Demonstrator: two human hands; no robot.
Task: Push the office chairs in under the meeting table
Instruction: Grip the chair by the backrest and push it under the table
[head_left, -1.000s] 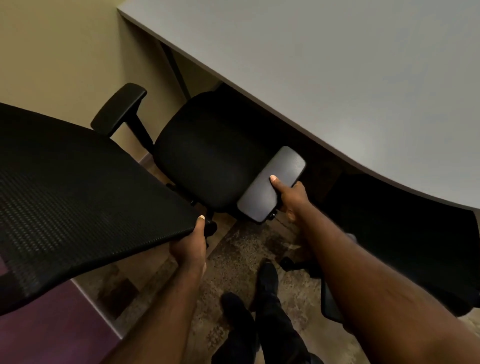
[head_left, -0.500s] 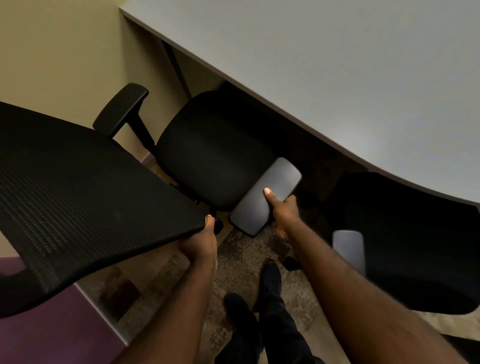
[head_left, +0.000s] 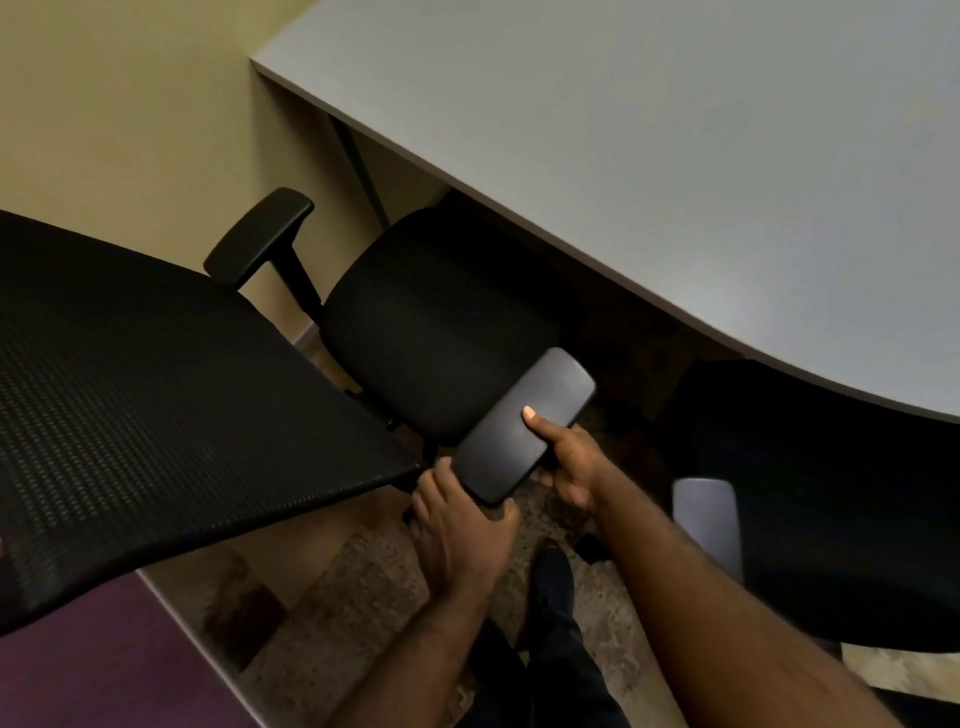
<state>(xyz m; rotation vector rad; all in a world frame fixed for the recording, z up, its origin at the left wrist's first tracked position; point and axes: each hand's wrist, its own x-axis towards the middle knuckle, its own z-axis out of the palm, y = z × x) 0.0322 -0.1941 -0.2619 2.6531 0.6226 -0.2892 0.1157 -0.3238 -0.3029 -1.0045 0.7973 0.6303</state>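
Both hands' grip (head_left: 519, 483) around armrest (head_left: 524, 426).

A black office chair (head_left: 441, 332) sits with the front of its seat tucked under the edge of the grey worktop (head_left: 649, 171). The right hand (head_left: 571, 462) grips the chair's near armrest (head_left: 524, 426), thumb on top. The left hand (head_left: 462, 525) cups that armrest's near end, just beside the mesh backrest (head_left: 156, 405). Right of the chair, a second chair (head_left: 841, 519) sits partly under the worktop.

Yellow wall (head_left: 130, 104), speckled brown carpet (head_left: 332, 597)
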